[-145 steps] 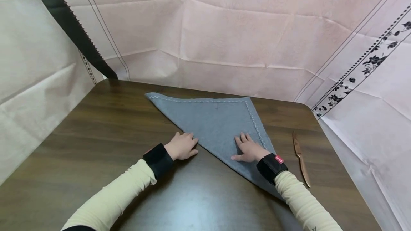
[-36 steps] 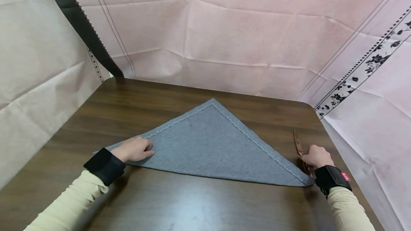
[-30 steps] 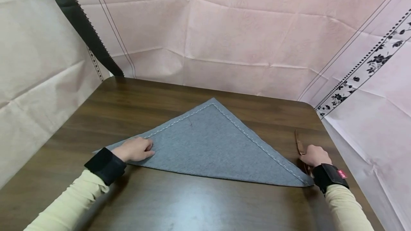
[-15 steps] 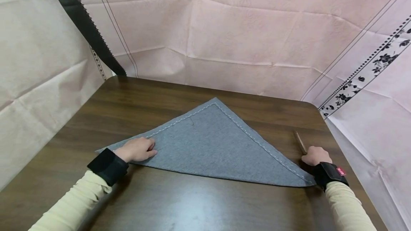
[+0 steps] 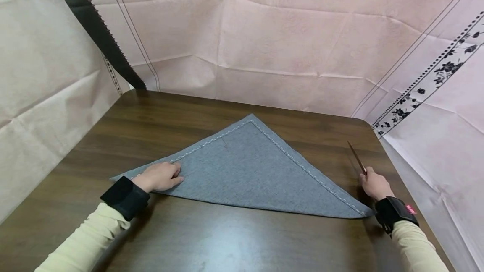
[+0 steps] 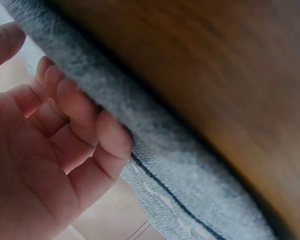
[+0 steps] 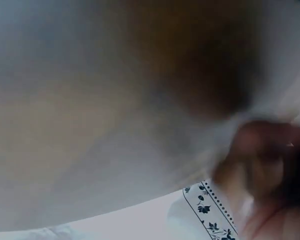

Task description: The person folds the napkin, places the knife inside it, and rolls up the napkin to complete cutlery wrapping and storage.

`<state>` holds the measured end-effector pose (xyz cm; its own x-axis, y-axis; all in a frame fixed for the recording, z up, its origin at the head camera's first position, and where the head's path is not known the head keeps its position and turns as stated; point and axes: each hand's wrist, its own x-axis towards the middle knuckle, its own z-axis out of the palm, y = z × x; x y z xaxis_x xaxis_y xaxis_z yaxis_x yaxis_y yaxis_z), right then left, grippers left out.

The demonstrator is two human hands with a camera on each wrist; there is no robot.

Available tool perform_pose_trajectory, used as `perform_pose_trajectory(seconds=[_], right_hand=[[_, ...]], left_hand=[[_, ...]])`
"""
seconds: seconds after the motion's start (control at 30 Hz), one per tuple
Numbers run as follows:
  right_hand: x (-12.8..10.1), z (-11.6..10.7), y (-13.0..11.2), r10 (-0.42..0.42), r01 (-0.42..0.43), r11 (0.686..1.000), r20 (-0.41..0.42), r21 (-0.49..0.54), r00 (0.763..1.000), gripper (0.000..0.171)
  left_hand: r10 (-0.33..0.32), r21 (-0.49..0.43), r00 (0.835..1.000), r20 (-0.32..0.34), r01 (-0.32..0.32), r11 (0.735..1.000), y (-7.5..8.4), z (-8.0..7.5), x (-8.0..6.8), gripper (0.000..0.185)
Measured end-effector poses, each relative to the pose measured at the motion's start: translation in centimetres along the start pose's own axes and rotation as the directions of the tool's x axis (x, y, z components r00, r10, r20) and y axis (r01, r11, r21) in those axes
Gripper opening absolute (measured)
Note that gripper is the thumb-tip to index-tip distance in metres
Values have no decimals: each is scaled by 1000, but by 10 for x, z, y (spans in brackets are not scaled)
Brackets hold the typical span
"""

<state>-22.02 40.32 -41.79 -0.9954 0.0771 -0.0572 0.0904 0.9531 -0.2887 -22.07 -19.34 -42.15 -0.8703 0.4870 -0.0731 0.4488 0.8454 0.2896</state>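
Observation:
A grey cloth [image 5: 249, 171] with white stitching lies folded into a triangle on the table, its long fold toward me. My left hand [image 5: 160, 175] rests on the cloth's left part; the left wrist view has its bent fingertips [image 6: 114, 136] against the cloth [image 6: 170, 145]. To the right of the triangle's right corner, my right hand [image 5: 376, 184] holds a copper-coloured table knife [image 5: 355, 154]. The knife's blade tilts up and points away from me, while its handle is hidden in the hand. Blur in the right wrist view leaves the right hand [image 7: 270, 170] indistinct.
The dark wooden table [image 5: 219, 238] has rounded far corners and reflects light near me. Pale cloth sheeting [image 5: 280, 45] hangs behind and along both sides, with a black band [image 5: 94, 24] at left and a floral strip [image 5: 446, 70] at right.
Earlier, the knife lay on the table and the cloth was turned differently under both hands. My right hand has since gripped the knife and raised it; my left hand moved left and stayed there.

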Motion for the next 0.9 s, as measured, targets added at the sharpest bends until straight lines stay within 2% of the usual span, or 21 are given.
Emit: perform_pose_trajectory(seconds=[0.13, 0.3, 0.37, 0.47, 0.53, 0.63, 0.7, 0.8, 0.9], right_hand=[[-5, 0, 1, -55, 54, 998, -105, -16, 993, 19], [-6, -2, 0, -155, 157, 988, -128, 5, 980, 34], [-6, -1, 0, -222, 226, 974, -141, 12, 965, 40], [-6, 1, -1, -349, 357, 934, -198, 0, 916, 43], [-6, 3, -2, -429, 435, 900, -255, -36, 866, 42], [-7, 6, -4, -506, 509, 856, -336, -88, 794, 41], [-8, 8, -6, -530, 531, 840, -370, -107, 763, 42], [-8, 8, -9, -549, 557, 824, -391, -106, 738, 45], [-10, 8, -13, -560, 574, 814, -378, -86, 737, 48]], left_hand=[[-2, -6, 1000, 0, 2, 1000, 1, -1, -1, 24], [-5, -10, 1000, 4, 5, 1000, 1, 0, 0, 23], [-2, -8, 1000, -1, 2, 1000, 0, 0, 0, 23], [8, -10, 1000, -4, -8, 1000, 0, 0, 0, 24], [15, -11, 1000, -4, -15, 1000, 0, 0, -1, 24], [19, -13, 1000, -2, -19, 1000, 0, 0, -1, 24], [16, -11, 1000, -2, -16, 1000, -1, 1, -1, 24], [11, -9, 1000, 1, -11, 1000, -1, 1, 0, 23], [12, -7, 1000, 1, -12, 1000, -2, 2, 0, 23]])
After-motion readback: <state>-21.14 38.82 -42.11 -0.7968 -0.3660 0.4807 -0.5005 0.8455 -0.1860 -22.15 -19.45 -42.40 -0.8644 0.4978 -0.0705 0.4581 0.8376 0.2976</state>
